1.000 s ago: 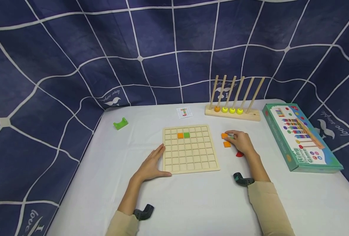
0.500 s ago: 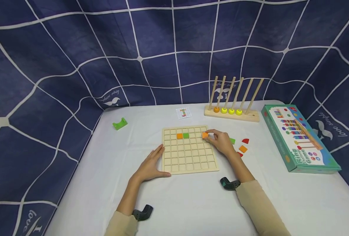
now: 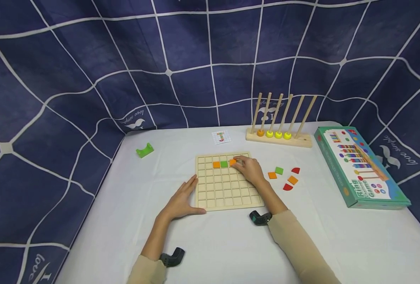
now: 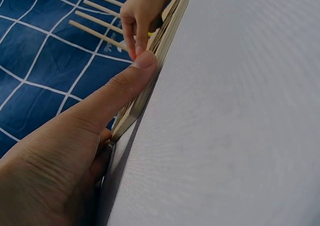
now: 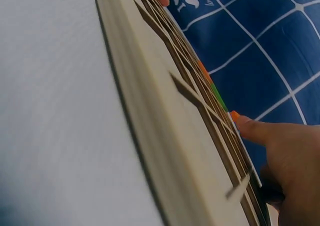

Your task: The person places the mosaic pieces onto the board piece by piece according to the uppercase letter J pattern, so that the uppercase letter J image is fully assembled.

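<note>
A wooden grid board (image 3: 229, 183) lies on the white table. My left hand (image 3: 179, 201) rests against its left side, fingers extended, with the thumb along the near edge; the left wrist view shows the thumb (image 4: 117, 93) on the board's rim. My right hand (image 3: 250, 169) pinches an orange square tile (image 3: 233, 162) over the board's second row from the back. In that row sit another orange tile (image 3: 216, 164) and a green tile (image 3: 224, 164); the pinched tile is just right of the green one. The right wrist view shows my right fingertips on the tile (image 5: 235, 116) at the board surface.
Right of the board lie loose orange tiles (image 3: 272, 175), a green tile (image 3: 279, 170) and red quarter-round pieces (image 3: 287, 187). Behind stand a pattern card (image 3: 221, 137) and a peg rack (image 3: 279, 138) with rings. A game box (image 3: 362, 167) lies right, a green curved piece (image 3: 145, 150) left.
My right hand picked up an orange tile from the loose pieces and carried it left over the board, to beside the green tile. My left hand has stayed in place.
</note>
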A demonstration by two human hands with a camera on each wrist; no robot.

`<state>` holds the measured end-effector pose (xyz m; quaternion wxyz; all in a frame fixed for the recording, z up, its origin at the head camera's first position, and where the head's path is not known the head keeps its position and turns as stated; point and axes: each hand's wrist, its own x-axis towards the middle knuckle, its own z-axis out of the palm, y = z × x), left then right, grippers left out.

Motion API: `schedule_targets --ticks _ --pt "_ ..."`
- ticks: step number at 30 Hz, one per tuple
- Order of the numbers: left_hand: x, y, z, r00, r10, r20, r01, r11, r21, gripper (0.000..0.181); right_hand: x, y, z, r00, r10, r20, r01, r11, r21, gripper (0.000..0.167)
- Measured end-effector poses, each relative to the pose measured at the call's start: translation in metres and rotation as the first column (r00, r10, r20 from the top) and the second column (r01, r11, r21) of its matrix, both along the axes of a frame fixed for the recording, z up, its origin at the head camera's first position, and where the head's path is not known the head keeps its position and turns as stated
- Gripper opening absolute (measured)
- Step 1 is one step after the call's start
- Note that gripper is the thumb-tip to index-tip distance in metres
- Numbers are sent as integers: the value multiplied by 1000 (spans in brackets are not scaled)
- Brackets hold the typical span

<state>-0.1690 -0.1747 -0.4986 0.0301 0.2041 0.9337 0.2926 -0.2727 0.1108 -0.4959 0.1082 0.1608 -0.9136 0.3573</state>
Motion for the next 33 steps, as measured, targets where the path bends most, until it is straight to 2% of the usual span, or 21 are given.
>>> schedule_targets --ticks 9,13,15,22,27,33 --pt "0 -1 1 1000 -4 -13 4 1000 -1 124 -2 -5 4 999 -1 54 -3 997 78 33" --pt "0 -1 1 1000 -1 -12 1 1000 -4 123 -2 -4 5 998 11 58 -16 996 86 34" --pt "0 -1 1 1000 2 -6 -2 1000 -4 123 -1 -3 4 998 18 55 -22 998 60 34" --pt "1 1 -1 1000 -3 0 3 1000 -1 123 10 9 4 999 29 -23 -31 995 -90 25" --pt "0 1 -1 1000 -5 12 5 1000 -7 123 19 25 6 998 32 -63 -37 996 -87 24" --pt "1 -1 0 1000 1 8 -1 1000 5 122 30 51 8 995 -28 -99 23 998 -50 21"
